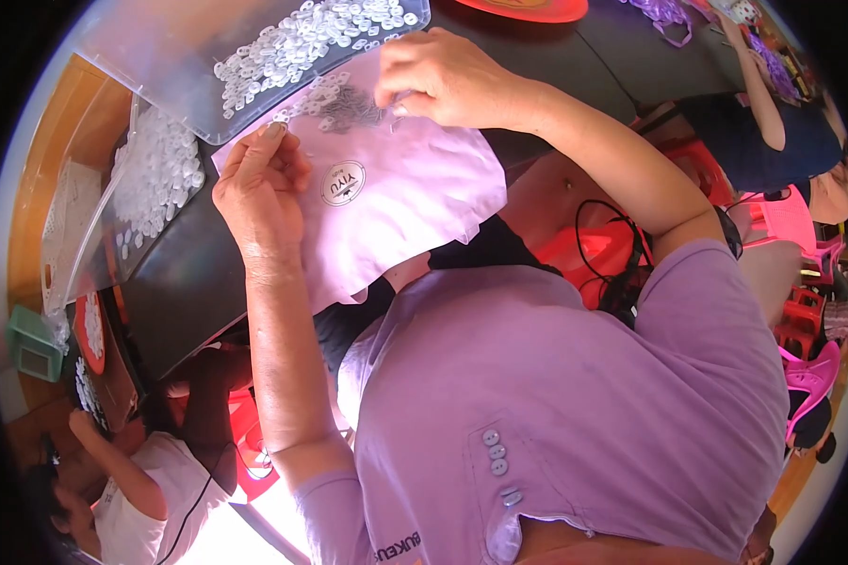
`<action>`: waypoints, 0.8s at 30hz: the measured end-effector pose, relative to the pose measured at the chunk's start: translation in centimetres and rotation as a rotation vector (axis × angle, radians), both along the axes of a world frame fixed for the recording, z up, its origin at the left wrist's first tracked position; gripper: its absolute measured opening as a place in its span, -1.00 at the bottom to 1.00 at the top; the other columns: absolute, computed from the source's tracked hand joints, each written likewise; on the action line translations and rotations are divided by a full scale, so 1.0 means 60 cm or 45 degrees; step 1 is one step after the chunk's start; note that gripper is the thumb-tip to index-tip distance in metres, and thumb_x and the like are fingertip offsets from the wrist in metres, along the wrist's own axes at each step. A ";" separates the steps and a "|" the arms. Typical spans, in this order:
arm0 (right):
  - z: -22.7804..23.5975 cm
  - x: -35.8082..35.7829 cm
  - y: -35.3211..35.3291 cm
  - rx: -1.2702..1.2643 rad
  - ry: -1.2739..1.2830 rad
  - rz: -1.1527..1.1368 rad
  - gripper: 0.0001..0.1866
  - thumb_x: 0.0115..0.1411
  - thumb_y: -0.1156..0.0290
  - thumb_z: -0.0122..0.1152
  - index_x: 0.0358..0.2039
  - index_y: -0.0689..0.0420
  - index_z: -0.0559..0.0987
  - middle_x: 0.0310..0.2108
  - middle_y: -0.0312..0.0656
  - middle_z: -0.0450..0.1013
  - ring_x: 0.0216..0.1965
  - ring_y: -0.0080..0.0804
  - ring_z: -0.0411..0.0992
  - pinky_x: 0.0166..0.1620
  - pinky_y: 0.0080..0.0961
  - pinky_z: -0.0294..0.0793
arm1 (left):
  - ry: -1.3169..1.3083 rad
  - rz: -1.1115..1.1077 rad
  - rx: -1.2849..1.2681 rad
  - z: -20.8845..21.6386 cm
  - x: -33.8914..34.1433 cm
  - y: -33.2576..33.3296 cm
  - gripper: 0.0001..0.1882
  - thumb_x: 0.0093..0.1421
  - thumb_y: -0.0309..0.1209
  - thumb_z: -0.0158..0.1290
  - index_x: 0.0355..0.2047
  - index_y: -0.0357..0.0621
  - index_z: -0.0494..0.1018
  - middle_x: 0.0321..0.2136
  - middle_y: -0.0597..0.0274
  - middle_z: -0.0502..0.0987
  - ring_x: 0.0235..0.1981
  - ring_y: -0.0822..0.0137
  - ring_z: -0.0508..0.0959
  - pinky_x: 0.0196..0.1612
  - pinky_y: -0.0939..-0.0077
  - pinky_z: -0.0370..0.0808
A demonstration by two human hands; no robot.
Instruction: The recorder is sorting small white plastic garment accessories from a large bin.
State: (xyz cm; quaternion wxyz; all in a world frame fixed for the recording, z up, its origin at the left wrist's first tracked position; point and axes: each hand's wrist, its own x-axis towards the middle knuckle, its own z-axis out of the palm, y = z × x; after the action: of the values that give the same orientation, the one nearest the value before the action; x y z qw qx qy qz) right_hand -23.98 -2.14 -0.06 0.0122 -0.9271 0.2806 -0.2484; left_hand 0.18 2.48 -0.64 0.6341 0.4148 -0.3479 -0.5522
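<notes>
My left hand (259, 188) is closed in a pinch, thumb against fingers, with a small white plastic piece seeming to show at its tips. Curled fingers of my right hand (452, 83) press together over the far edge of a pink cloth (405, 188); whatever they hold is too small or hidden to name. Between the hands, a heap of thin grey metal pins (350, 111) lies on the cloth, beside a little pile of white plastic pieces (322, 92). The cloth carries a round printed label (343, 183) and drapes over the table edge toward my lap.
Beyond the cloth stands a clear plastic bin (184, 71) of white ring-shaped pieces. More white pieces (165, 169) lie in a clear bag at left. A red tray (537, 8) is at the far edge. Other people sit at lower left (151, 490) and far right (763, 141).
</notes>
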 end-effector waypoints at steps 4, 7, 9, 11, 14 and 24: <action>0.008 -0.010 -0.016 0.018 -0.203 -0.092 -0.90 -0.02 0.49 0.22 -0.43 0.09 0.53 -0.40 -0.29 0.40 -0.33 -0.26 0.40 -0.20 -0.34 0.35 | 0.014 0.014 -0.001 0.003 0.002 0.005 -0.86 0.11 -0.50 0.14 -0.42 -0.35 0.45 -0.55 0.14 0.49 -0.64 0.36 0.43 -0.62 0.54 0.25; 0.005 -0.034 -0.023 0.118 -0.100 -0.229 -0.89 -0.04 0.51 0.24 -0.44 0.12 0.52 -0.42 -0.29 0.41 -0.34 -0.26 0.40 -0.23 -0.34 0.35 | 0.027 -0.004 -0.007 0.001 0.004 0.004 -0.87 0.12 -0.50 0.13 -0.42 -0.35 0.45 -0.55 0.14 0.49 -0.64 0.36 0.43 -0.62 0.54 0.25; -0.002 -0.044 -0.024 0.135 -0.082 -0.245 -0.89 -0.04 0.51 0.24 -0.44 0.12 0.53 -0.43 -0.29 0.41 -0.33 -0.26 0.40 -0.23 -0.34 0.35 | 0.032 -0.004 0.002 0.001 0.003 0.003 -0.87 0.12 -0.50 0.13 -0.42 -0.35 0.45 -0.56 0.14 0.49 -0.64 0.36 0.43 -0.62 0.55 0.25; -0.009 -0.046 -0.023 0.152 -0.068 -0.263 -0.90 -0.04 0.50 0.25 -0.45 0.12 0.53 -0.43 -0.29 0.41 -0.33 -0.26 0.40 -0.23 -0.35 0.35 | 0.034 -0.007 0.009 0.001 0.002 0.001 -0.87 0.12 -0.50 0.13 -0.42 -0.36 0.45 -0.56 0.13 0.49 -0.64 0.37 0.43 -0.62 0.55 0.25; -0.016 -0.032 -0.024 0.082 -0.157 -0.198 -0.92 -0.03 0.48 0.25 -0.46 0.11 0.54 -0.44 -0.29 0.41 -0.32 -0.26 0.41 -0.22 -0.35 0.35 | 0.001 -0.018 -0.022 -0.003 0.004 0.000 -0.87 0.13 -0.51 0.13 -0.42 -0.35 0.45 -0.56 0.14 0.49 -0.65 0.37 0.43 -0.63 0.57 0.25; -0.018 0.015 -0.057 0.094 -0.061 -0.136 -0.93 0.03 0.43 0.20 -0.42 0.07 0.55 -0.45 -0.31 0.38 -0.31 -0.29 0.43 -0.21 -0.34 0.36 | -0.010 -0.028 0.002 -0.005 0.005 -0.001 -0.88 0.11 -0.53 0.14 -0.38 -0.35 0.45 -0.55 0.14 0.51 -0.65 0.39 0.45 -0.65 0.58 0.27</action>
State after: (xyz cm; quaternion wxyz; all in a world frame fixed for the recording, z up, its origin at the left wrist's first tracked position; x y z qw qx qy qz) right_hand -23.10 -5.57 -1.17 0.0396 -0.9034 0.3383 -0.2604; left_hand 0.47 2.45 -0.96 0.6263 0.4136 -0.3543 -0.5578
